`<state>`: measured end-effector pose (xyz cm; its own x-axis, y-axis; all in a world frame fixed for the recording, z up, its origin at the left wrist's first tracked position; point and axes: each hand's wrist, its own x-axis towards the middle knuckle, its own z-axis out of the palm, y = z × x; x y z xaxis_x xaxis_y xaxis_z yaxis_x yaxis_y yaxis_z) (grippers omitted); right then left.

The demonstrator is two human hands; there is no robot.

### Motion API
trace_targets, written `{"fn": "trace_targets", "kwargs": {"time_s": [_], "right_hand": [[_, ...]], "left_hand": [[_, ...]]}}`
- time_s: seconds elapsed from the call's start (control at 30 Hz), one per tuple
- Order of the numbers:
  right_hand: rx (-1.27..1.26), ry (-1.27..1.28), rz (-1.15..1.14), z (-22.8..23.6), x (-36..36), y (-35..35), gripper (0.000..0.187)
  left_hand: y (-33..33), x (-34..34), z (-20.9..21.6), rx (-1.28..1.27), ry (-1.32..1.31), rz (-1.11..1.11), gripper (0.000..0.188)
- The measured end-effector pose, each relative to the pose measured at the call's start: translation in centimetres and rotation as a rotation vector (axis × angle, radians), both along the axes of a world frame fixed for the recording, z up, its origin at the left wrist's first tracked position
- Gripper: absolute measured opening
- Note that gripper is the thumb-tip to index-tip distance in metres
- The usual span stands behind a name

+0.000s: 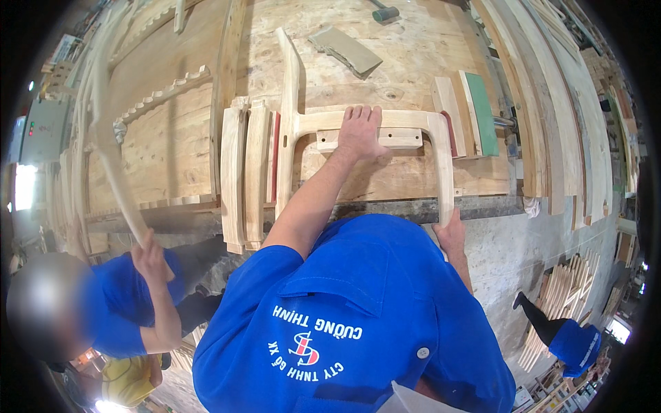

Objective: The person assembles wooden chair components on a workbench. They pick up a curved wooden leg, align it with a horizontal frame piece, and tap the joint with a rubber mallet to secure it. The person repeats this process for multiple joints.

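A pale wooden chair frame [322,122] lies on the plywood bench, with a long leg on the left, a shorter one on the right and a rail between them. My left hand [361,134] straddles the middle of the rail, fingers over its far edge and thumb on the near side. At the near end of the right leg, my right hand [452,237] is wrapped round the wood. A wooden strip with dark holes [404,140] sits along the rail's near side, partly covered by my left hand. Red-edged wooden blocks [256,172] flank the frame's left side.
Right of the frame stand a wooden block [451,113] and a green-faced board [480,113]. Beyond lie a flat offcut [345,51] and a mallet [385,13]. Long planks [544,96] line the right. At left, a co-worker [117,296] holds a curved wooden piece [113,165].
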<state>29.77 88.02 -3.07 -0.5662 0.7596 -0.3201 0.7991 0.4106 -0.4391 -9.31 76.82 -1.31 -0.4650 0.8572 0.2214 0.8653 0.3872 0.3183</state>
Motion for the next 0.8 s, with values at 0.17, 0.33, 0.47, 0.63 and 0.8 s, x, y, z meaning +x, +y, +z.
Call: {"fn": "trace_targets", "kwargs": {"time_s": [0.17, 0.33, 0.47, 0.63, 0.8], "right_hand": [[0.011, -0.008, 0.009, -0.23, 0.17, 0.08, 0.068], [0.0, -0.002, 0.008, -0.44, 0.22, 0.17, 0.068], [-0.023, 0.013, -0.01, 0.02, 0.06, 0.03, 0.068], [-0.013, 0.052, -0.011, -0.58, 0.28, 0.2, 0.066], [-0.031, 0.083, -0.024, 0.26, -0.1, -0.43, 0.063]], "left_hand": [[0.02, -0.04, -0.2, 0.017, -0.003, -0.002, 0.111], [0.0, -0.04, 0.0, 0.008, -0.01, 0.0, 0.111], [0.05, -0.02, -0.11, 0.007, -0.017, 0.01, 0.111], [-0.13, -0.06, -0.42, -0.004, -0.039, 0.017, 0.114], [-0.18, 0.13, -0.3, -0.045, -0.009, 0.04, 0.115]]}}
